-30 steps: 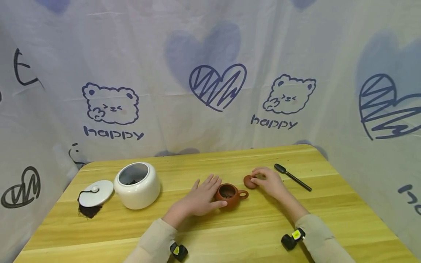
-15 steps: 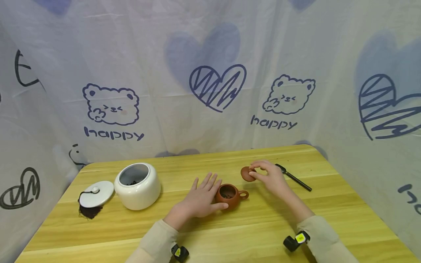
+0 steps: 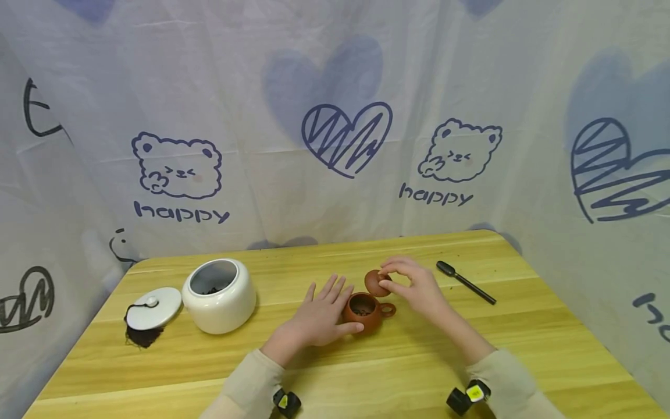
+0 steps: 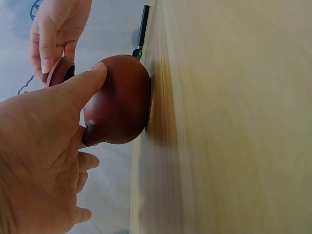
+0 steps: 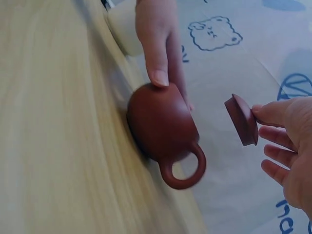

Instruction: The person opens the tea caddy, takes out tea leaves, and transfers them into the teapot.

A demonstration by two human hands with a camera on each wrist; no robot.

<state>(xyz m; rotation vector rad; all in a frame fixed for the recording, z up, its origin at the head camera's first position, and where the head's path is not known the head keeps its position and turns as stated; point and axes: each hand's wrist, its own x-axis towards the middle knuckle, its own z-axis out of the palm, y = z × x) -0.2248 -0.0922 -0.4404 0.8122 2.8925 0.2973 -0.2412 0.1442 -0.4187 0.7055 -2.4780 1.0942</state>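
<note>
A reddish-brown clay teapot stands upright on the wooden table, its mouth uncovered and dark tea leaves visible inside. My left hand lies against its left side with fingers spread and straight. The thumb touches the pot's near side, and the spout shows by the hand in the left wrist view. My right hand pinches the matching teapot lid by its knob, thumb against fingers. Held tilted, the lid is just behind and above the pot's rim, apart from it in the right wrist view.
At the left stands a white ceramic jar with dark leaves inside. Its white lid, with a dark tassel, lies beside it. A black long-handled scoop rests on the table at the right. Patterned cloth hangs behind.
My right hand has raised the teapot lid from its place right of the pot and carried it left, close to the pot's mouth. The left hand and teapot have stayed put.
</note>
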